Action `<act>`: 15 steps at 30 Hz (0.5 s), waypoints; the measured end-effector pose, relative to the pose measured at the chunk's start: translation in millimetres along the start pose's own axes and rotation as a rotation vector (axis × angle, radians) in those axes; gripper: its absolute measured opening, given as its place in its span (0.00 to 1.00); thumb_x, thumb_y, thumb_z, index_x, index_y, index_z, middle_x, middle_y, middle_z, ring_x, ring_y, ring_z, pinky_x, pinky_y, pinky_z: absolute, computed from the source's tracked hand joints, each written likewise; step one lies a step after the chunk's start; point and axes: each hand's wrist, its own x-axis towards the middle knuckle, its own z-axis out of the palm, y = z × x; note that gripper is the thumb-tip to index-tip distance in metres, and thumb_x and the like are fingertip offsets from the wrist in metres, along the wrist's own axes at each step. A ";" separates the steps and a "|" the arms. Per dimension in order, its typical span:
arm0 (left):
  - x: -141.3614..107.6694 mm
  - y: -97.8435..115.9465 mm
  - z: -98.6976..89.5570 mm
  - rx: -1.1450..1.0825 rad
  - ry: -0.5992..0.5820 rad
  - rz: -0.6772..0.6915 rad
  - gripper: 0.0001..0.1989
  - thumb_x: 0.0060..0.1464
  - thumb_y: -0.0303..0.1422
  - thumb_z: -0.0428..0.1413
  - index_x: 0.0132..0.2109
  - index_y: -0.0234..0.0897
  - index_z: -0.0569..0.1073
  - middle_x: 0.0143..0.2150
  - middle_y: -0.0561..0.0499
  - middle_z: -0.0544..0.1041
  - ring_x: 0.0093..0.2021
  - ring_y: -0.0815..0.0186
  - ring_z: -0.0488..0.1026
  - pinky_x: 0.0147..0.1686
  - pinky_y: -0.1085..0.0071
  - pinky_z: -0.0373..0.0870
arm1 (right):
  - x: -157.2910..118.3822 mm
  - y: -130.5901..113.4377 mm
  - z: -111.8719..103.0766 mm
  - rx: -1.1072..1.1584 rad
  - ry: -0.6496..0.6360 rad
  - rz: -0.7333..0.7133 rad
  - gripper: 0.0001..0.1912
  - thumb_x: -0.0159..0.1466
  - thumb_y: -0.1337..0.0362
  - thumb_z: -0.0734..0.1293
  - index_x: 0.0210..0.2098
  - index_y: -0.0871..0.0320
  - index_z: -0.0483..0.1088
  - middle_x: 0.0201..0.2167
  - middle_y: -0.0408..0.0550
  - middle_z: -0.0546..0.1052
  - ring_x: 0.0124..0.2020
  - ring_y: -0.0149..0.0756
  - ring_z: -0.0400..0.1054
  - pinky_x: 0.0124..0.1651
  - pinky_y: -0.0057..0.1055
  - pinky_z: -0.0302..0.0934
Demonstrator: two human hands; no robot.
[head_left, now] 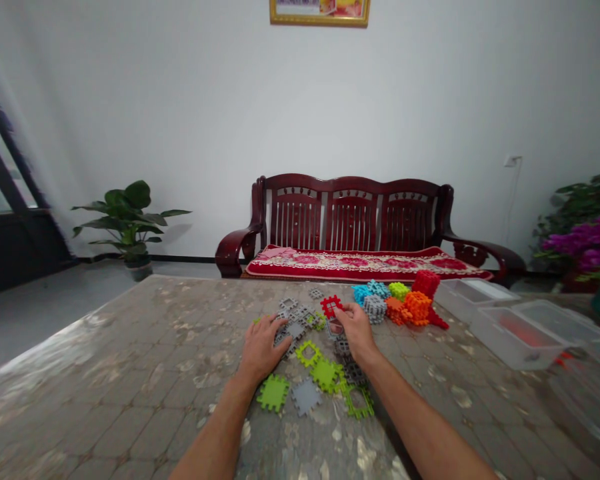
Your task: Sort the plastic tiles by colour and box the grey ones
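My right hand (356,328) is closed on a red window-patterned tile (331,306), held by its lower right edge above the loose pieces. Spread over the left side of the grey tiles (295,330), my left hand (266,341) has its fingers apart and touches the pile. Nearer to me lie a solid green tile (273,393), a grey-blue tile (307,396), another green tile (326,375) and green frame pieces (359,402). Dark grey pieces (354,372) are partly hidden by my right hand and forearm.
Behind my right hand stand stacks of blue (377,289), grey (375,309), orange (417,309) and red pieces (425,285). Clear plastic boxes (520,337) sit at the right of the patterned table (180,373). A wooden bench (350,220) stands beyond it.
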 end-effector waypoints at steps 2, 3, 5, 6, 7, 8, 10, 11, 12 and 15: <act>0.7 1.4 -0.2 -0.076 0.064 0.059 0.16 0.60 0.39 0.54 0.53 0.46 0.79 0.62 0.47 0.76 0.67 0.53 0.66 0.69 0.48 0.52 | -3.5 -2.8 0.4 0.061 0.018 0.003 0.27 0.44 0.47 0.77 0.33 0.51 0.62 0.26 0.41 0.78 0.27 0.39 0.73 0.29 0.36 0.69; 1.1 3.6 -0.4 -0.116 0.090 0.089 0.15 0.60 0.39 0.54 0.51 0.46 0.80 0.60 0.48 0.78 0.66 0.53 0.67 0.69 0.49 0.51 | -6.0 -3.2 2.5 0.087 0.023 0.004 0.28 0.43 0.47 0.77 0.33 0.51 0.61 0.25 0.41 0.78 0.26 0.39 0.73 0.30 0.35 0.69; 1.4 10.6 -0.6 -0.188 0.112 0.140 0.14 0.61 0.39 0.53 0.47 0.46 0.81 0.55 0.49 0.81 0.62 0.55 0.70 0.68 0.51 0.53 | -12.2 -1.8 10.2 0.141 0.024 0.009 0.29 0.42 0.47 0.78 0.33 0.52 0.62 0.25 0.40 0.78 0.26 0.38 0.73 0.31 0.35 0.70; 1.5 15.0 -0.5 -0.217 0.105 0.161 0.13 0.61 0.39 0.53 0.46 0.46 0.81 0.52 0.49 0.82 0.60 0.55 0.72 0.67 0.52 0.55 | -15.8 -0.1 15.3 0.167 0.019 0.012 0.29 0.42 0.46 0.78 0.33 0.52 0.62 0.25 0.40 0.78 0.27 0.37 0.73 0.32 0.35 0.70; 1.5 19.4 0.0 -0.241 0.090 0.179 0.13 0.61 0.40 0.53 0.44 0.46 0.82 0.49 0.49 0.83 0.57 0.56 0.74 0.65 0.53 0.57 | -19.4 2.1 20.7 0.190 0.011 0.015 0.30 0.42 0.46 0.79 0.33 0.53 0.63 0.24 0.40 0.78 0.27 0.37 0.73 0.33 0.35 0.70; 1.5 23.4 1.0 -0.260 0.072 0.193 0.13 0.61 0.40 0.53 0.43 0.45 0.82 0.46 0.50 0.84 0.53 0.57 0.76 0.62 0.55 0.61 | -23.1 4.5 26.1 0.212 0.001 0.018 0.30 0.42 0.46 0.79 0.33 0.53 0.63 0.25 0.40 0.78 0.26 0.36 0.73 0.34 0.35 0.70; 1.6 28.7 4.2 -0.281 0.053 0.191 0.13 0.60 0.41 0.53 0.39 0.42 0.81 0.41 0.49 0.83 0.46 0.59 0.76 0.55 0.59 0.66 | -30.0 9.0 35.3 0.240 -0.023 0.025 0.29 0.42 0.46 0.79 0.33 0.54 0.65 0.25 0.40 0.78 0.27 0.35 0.72 0.35 0.33 0.68; 1.8 29.7 6.4 -0.287 0.051 0.176 0.13 0.59 0.42 0.54 0.36 0.41 0.80 0.39 0.49 0.83 0.43 0.59 0.76 0.51 0.61 0.67 | -33.0 10.7 38.7 0.244 -0.029 0.025 0.29 0.43 0.46 0.79 0.33 0.54 0.66 0.25 0.39 0.78 0.27 0.34 0.72 0.35 0.32 0.67; 2.1 29.7 8.6 -0.292 0.053 0.154 0.13 0.58 0.42 0.55 0.34 0.40 0.79 0.36 0.49 0.82 0.41 0.59 0.75 0.48 0.62 0.68 | -35.5 12.0 41.0 0.243 -0.031 0.020 0.28 0.43 0.46 0.79 0.33 0.54 0.66 0.25 0.39 0.77 0.27 0.34 0.71 0.35 0.31 0.66; 2.8 28.0 13.8 -0.312 0.052 0.094 0.14 0.56 0.43 0.54 0.30 0.38 0.75 0.32 0.49 0.79 0.37 0.61 0.73 0.42 0.65 0.68 | -39.9 13.2 41.7 0.210 -0.019 -0.001 0.25 0.43 0.48 0.79 0.31 0.55 0.68 0.24 0.38 0.76 0.27 0.31 0.69 0.34 0.28 0.63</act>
